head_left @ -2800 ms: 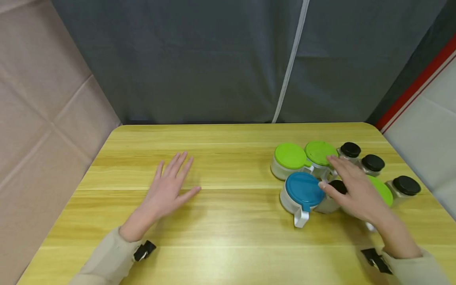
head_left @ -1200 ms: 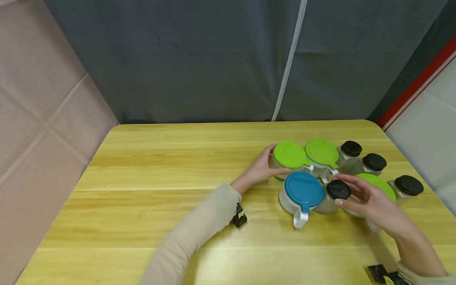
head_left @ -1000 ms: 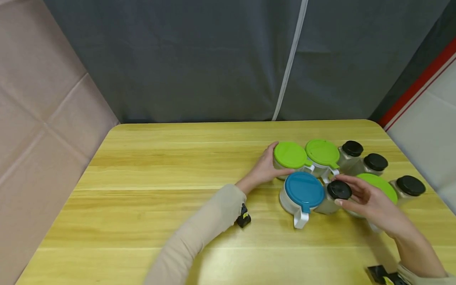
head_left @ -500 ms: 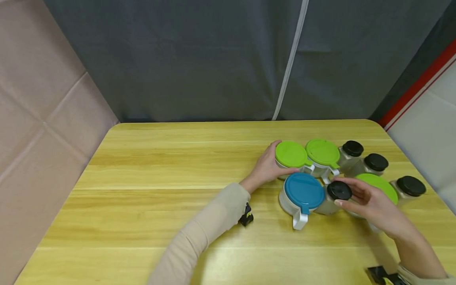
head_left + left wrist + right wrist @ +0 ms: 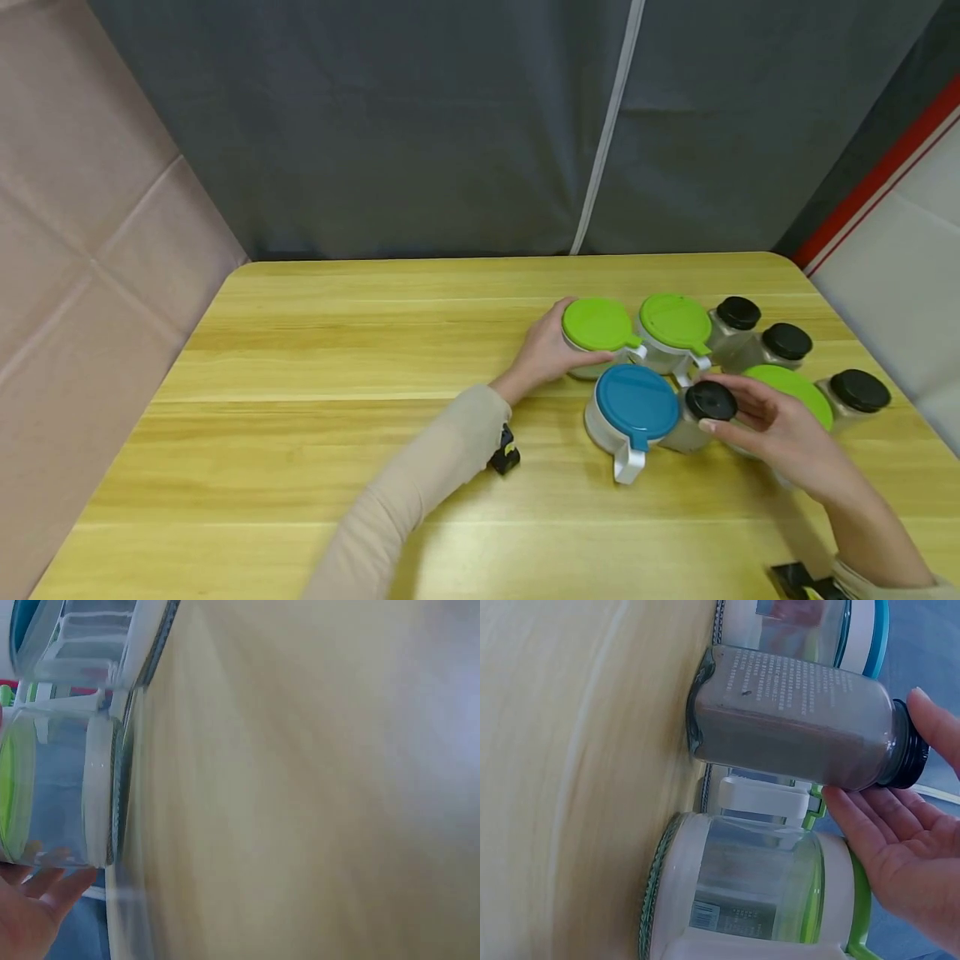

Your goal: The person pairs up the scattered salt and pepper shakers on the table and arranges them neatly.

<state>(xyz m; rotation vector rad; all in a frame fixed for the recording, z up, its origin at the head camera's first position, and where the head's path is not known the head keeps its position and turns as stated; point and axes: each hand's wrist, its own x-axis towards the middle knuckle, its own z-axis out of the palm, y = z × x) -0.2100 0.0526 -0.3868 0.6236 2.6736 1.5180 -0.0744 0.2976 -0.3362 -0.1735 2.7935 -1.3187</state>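
Observation:
My left hand (image 5: 551, 346) grips a clear jar with a green lid (image 5: 597, 324) and white handle, thumb in front and fingers behind. In the left wrist view the fingers press the glass of this jar (image 5: 60, 787), its base close to the tabletop; I cannot tell whether it touches. My right hand (image 5: 787, 437) pinches a black-capped spice jar (image 5: 686, 429) near its top. The right wrist view shows brownish-grey powder filling the spice jar (image 5: 787, 720), thumb at its cap and fingers under its shoulder. A blue-lidded jar (image 5: 637, 406) with a white handle stands between the hands.
Another green-lidded jar (image 5: 675, 322) stands behind, and one more green-lidded jar (image 5: 795, 387) is partly hidden by the right hand. Black-capped jars (image 5: 787, 342) line the right side. The wooden table (image 5: 300, 367) meets a dark curtain (image 5: 375, 133) at the back.
My left hand has crossed from the left of the table to the green-lidded jar, which shifted slightly right, then left. My right hand has come down and taken hold of the spice jar.

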